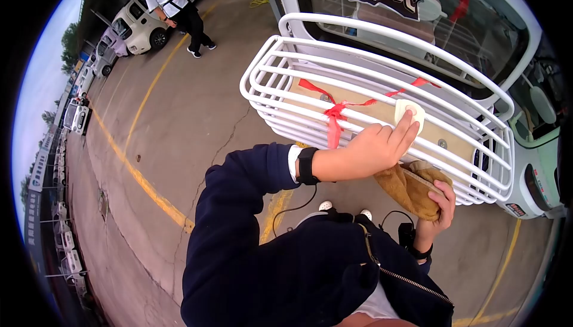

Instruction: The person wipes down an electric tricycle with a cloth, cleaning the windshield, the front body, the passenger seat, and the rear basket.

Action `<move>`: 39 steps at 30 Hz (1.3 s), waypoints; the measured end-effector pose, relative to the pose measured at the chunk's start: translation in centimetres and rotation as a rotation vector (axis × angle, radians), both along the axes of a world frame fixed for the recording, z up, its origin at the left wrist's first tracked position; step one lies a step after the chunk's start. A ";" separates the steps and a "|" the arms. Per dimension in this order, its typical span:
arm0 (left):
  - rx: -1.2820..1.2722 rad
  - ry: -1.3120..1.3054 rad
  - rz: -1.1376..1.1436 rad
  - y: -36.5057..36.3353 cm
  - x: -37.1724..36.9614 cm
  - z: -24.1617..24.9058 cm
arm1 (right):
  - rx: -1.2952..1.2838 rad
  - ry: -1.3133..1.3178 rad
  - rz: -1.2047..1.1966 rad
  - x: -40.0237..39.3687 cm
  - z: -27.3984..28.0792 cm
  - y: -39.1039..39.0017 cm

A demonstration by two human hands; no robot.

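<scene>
My left hand (381, 148) reaches across from the left over the white metal rack (352, 96). Its index and middle fingers are stretched out, their tips pressing on a small cream-coloured pad (401, 109) that lies across the rack's upper bars. Thumb and remaining fingers are partly hidden. Below it, at the rack's near edge, my right hand (442, 209) grips a soft brown pouch (412, 191) with a seam along its top. The pouch hangs just under my left wrist. Red ribbon (335, 114) is knotted round the bars, left of the pad.
The rack is fixed to a white vehicle with a dark window (382, 22). A person (176, 4) in a white top stands on the pavement at upper left, near a parked cream car (138, 23). Yellow lines (146, 183) mark the ground, and more vehicles line the left.
</scene>
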State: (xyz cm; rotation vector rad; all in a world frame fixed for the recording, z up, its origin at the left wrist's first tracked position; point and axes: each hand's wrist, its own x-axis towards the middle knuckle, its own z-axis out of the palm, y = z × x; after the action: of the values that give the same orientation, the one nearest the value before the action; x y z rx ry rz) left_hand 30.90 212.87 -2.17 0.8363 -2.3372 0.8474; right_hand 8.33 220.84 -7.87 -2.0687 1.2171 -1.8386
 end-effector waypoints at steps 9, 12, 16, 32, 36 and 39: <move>0.128 0.004 -0.126 -0.8 0.9 1.1 | -0.089 0.189 0.117 -1.7 3.5 -1.6; -0.108 -0.165 -0.001 -0.6 0.7 1.0 | -0.066 0.221 0.211 -2.1 3.9 -2.1; -0.261 -0.355 0.031 -0.8 0.7 1.8 | -0.004 0.253 0.318 -2.6 6.4 -3.0; 0.010 0.033 -0.041 -0.4 1.2 1.5 | -0.238 0.238 0.239 -0.6 6.0 -5.8; 0.224 0.199 -0.149 -1.2 0.3 0.9 | -0.186 0.329 0.218 -0.2 5.8 -4.0; 0.213 0.179 -0.189 -1.8 0.3 0.5 | -0.251 0.325 0.063 1.0 5.9 -4.6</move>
State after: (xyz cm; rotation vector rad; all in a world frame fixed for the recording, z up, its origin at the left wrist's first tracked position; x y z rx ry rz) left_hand 31.24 211.11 -1.68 0.7274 -2.3280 0.4323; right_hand 9.32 216.26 -2.02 -2.5924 1.0081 -1.7537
